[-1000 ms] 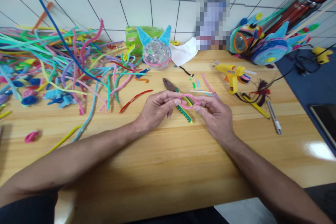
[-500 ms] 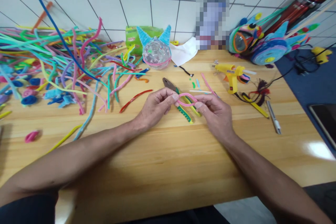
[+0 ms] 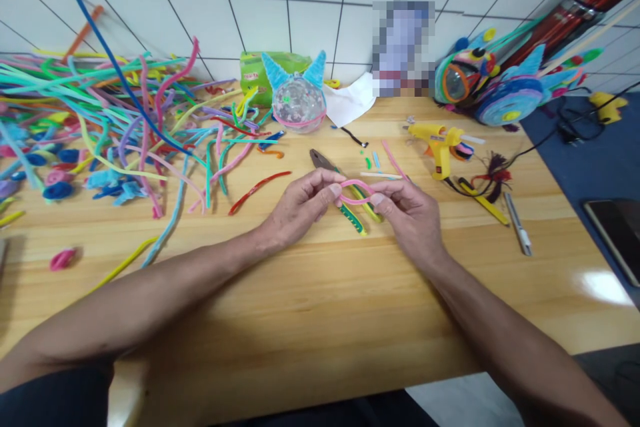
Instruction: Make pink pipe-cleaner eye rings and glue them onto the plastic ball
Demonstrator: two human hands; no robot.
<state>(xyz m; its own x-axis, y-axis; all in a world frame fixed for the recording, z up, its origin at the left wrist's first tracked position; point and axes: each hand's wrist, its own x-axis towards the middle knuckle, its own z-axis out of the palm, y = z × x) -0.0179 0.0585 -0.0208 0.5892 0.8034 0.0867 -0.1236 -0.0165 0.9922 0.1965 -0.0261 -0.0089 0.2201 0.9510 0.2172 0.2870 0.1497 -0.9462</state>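
A pink pipe cleaner [image 3: 356, 201], bent into a narrow loop, spans the gap between my two hands above the table. My left hand [image 3: 311, 203] pinches one end of the loop between thumb and fingers. At the other end, my right hand [image 3: 411, 213] holds it in the same kind of pinch. Under the loop lie pliers [image 3: 353, 219] with green and yellow handles, partly hidden by my hands. A clear ball [image 3: 299, 105] with two blue fuzzy ears and a pink band stands behind my left hand.
A tangled heap of colourful pipe cleaners [image 3: 115, 113] covers the left of the table [image 3: 280, 320]. To the right lie a yellow glue gun [image 3: 440, 147], a yellow cutter [image 3: 484, 201] and a pen-like tool [image 3: 519, 225]. Decorated fuzzy figures [image 3: 513, 100] stand at the back right.
Both hands keep hold of the pink loop in nearly the same place. The loop looks slightly more open; the view has shifted a little.
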